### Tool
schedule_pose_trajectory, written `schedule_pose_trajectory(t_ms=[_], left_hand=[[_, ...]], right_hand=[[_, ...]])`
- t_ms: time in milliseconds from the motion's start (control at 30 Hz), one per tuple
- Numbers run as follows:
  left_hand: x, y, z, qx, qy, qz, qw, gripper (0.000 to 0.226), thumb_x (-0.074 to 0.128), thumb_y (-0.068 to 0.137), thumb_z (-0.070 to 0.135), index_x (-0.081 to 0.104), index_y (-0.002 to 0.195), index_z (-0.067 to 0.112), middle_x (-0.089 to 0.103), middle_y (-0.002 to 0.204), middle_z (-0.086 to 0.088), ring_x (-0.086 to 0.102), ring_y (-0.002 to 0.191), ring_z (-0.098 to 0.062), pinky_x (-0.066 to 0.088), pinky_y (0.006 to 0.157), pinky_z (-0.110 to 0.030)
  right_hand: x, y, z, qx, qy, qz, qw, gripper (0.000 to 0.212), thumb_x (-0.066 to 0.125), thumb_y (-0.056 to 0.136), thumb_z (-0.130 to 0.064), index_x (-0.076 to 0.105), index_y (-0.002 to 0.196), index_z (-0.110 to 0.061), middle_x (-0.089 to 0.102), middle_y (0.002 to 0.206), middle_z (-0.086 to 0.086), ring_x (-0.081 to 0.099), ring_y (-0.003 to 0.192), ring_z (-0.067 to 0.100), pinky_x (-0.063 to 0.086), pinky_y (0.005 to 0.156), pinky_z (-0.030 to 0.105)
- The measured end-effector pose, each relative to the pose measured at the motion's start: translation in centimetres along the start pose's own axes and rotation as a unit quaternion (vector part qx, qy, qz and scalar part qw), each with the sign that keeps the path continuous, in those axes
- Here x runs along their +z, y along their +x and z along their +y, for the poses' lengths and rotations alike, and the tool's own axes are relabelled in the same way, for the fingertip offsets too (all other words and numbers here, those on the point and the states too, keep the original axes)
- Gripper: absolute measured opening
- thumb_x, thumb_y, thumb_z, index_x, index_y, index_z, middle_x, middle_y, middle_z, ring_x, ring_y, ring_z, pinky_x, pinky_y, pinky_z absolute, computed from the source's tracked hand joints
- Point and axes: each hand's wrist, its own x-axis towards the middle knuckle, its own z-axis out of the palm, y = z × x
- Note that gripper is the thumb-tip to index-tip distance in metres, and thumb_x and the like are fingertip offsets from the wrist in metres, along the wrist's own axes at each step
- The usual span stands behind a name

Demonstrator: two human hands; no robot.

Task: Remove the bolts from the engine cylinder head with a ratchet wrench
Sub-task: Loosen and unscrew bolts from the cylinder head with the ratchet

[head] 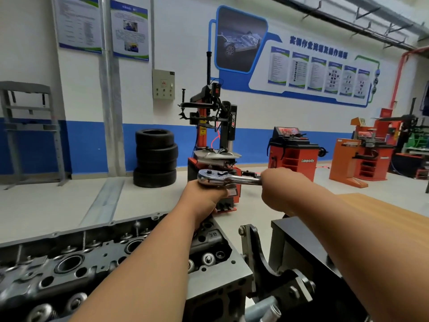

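Two hands at ratchet wrench [224, 178]: right hand [279, 185], grip round handle; left hand [204, 196] beneath head, grip unclear.

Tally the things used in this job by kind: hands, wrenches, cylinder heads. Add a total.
Hands: 2 (left hand, right hand)
Ratchet wrench: 1
Cylinder head: 1
Total: 4

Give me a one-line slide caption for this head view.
Left hand holds the ratchet wrench beneath its head, right hand grips the handle, above the engine cylinder head.
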Motion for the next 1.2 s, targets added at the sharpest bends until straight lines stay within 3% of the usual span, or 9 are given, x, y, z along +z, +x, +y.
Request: schedule_pose_trajectory(t_ms=[133, 233, 467, 700, 800, 900, 1033, 1133, 1200], left_hand=[[0.0, 0.7, 0.0, -0.013, -0.012, -0.011, 1.000, 0.017, 0.066, 0.078, 0.007, 0.063, 0.065, 0.018, 0.055, 0.044, 0.015, 0.049, 0.048, -0.006, 0.045, 0.058, -0.028], [-0.2, 1.0, -0.1, -0.013, -0.021, -0.029, 0.999, 0.023, 0.063, 0.079, 0.003, 0.060, 0.063, 0.019, 0.053, 0.043, 0.015, 0.046, 0.041, -0.002, 0.045, 0.054, -0.027], [-0.4, 1.4, -0.2, -0.022, 0.009, -0.029, 0.999, 0.031, 0.060, 0.079, 0.005, 0.055, 0.052, 0.019, 0.045, 0.040, 0.011, 0.040, 0.037, -0.006, 0.047, 0.056, -0.029], [0.1, 0.7, 0.2, -0.008, 0.032, 0.003, 0.999, 0.024, 0.058, 0.079, 0.005, 0.057, 0.060, 0.019, 0.049, 0.038, 0.013, 0.043, 0.036, -0.003, 0.048, 0.054, -0.027], [0.1, 0.3, 0.4, -0.005, 0.049, 0.010, 0.999, 0.023, 0.060, 0.080, 0.006, 0.057, 0.062, 0.020, 0.052, 0.040, 0.015, 0.046, 0.042, -0.004, 0.048, 0.052, -0.024], [0.3, 0.1, 0.4, -0.008, 0.070, 0.037, 0.997, 0.020, 0.061, 0.080, 0.009, 0.057, 0.062, 0.018, 0.053, 0.046, 0.010, 0.048, 0.052, -0.013, 0.049, 0.061, -0.031], [0.8, -0.3, 0.8, -0.018, 0.098, 0.060, 0.993, 0.016, 0.060, 0.083, 0.010, 0.057, 0.069, 0.015, 0.054, 0.058, 0.001, 0.051, 0.056, -0.017, 0.049, 0.063, -0.033], [0.9, -0.7, 1.0, -0.003, 0.133, 0.078, 0.988, 0.022, 0.052, 0.087, 0.008, 0.053, 0.067, 0.016, 0.056, 0.061, 0.000, 0.054, 0.059, -0.017, 0.041, 0.051, -0.018], [0.8, -0.8, 0.9, -0.010, 0.074, 0.114, 0.991, 0.016, 0.046, 0.090, 0.009, 0.054, 0.077, 0.014, 0.060, 0.077, -0.001, 0.053, 0.069, -0.017, 0.034, 0.052, -0.018]], right_hand=[[0.2, 5.1, -1.7, -0.002, 0.013, -0.011, 1.000, 0.029, 0.046, 0.089, -0.008, 0.050, 0.117, -0.010, 0.052, 0.104, 0.009, 0.050, 0.098, 0.029, 0.045, 0.093, 0.045], [0.1, 7.4, -3.6, -0.037, 0.021, 0.001, 0.999, 0.016, 0.044, 0.090, -0.006, 0.050, 0.105, -0.009, 0.047, 0.095, 0.008, 0.044, 0.093, 0.029, 0.041, 0.098, 0.049], [0.2, 8.8, -5.3, -0.053, 0.033, 0.023, 0.998, 0.026, 0.047, 0.091, -0.009, 0.053, 0.117, -0.010, 0.048, 0.102, 0.008, 0.047, 0.100, 0.030, 0.043, 0.086, 0.042], [0.4, 5.3, -2.8, 0.033, -0.014, -0.014, 0.999, 0.048, 0.047, 0.088, -0.010, 0.040, 0.136, -0.015, 0.041, 0.138, 0.012, 0.032, 0.128, 0.036, 0.025, 0.104, 0.055], [0.3, 1.6, -1.5, 0.052, -0.019, 0.000, 0.998, 0.053, 0.051, 0.084, -0.008, 0.038, 0.136, -0.012, 0.044, 0.135, 0.013, 0.036, 0.126, 0.036, 0.020, 0.106, 0.055], [0.1, -3.0, -1.4, 0.045, -0.048, 0.027, 0.997, 0.052, 0.053, 0.082, -0.011, 0.037, 0.131, -0.011, 0.053, 0.124, 0.014, 0.046, 0.115, 0.035, 0.027, 0.102, 0.051], [-0.4, -9.0, -2.4, 0.004, -0.005, 0.064, 0.998, 0.031, 0.040, 0.090, -0.013, 0.039, 0.121, -0.013, 0.051, 0.107, 0.010, 0.045, 0.087, 0.027, 0.042, 0.077, 0.041], [-1.3, -11.9, -3.9, -0.036, 0.020, 0.033, 0.999, 0.037, 0.040, 0.092, -0.012, 0.034, 0.129, -0.008, 0.045, 0.116, 0.012, 0.042, 0.092, 0.026, 0.039, 0.070, 0.041], [-1.6, -12.8, -4.9, -0.065, 0.035, -0.005, 0.997, 0.043, 0.042, 0.092, -0.011, 0.030, 0.133, -0.003, 0.041, 0.120, 0.015, 0.046, 0.101, 0.030, 0.045, 0.073, 0.042]])
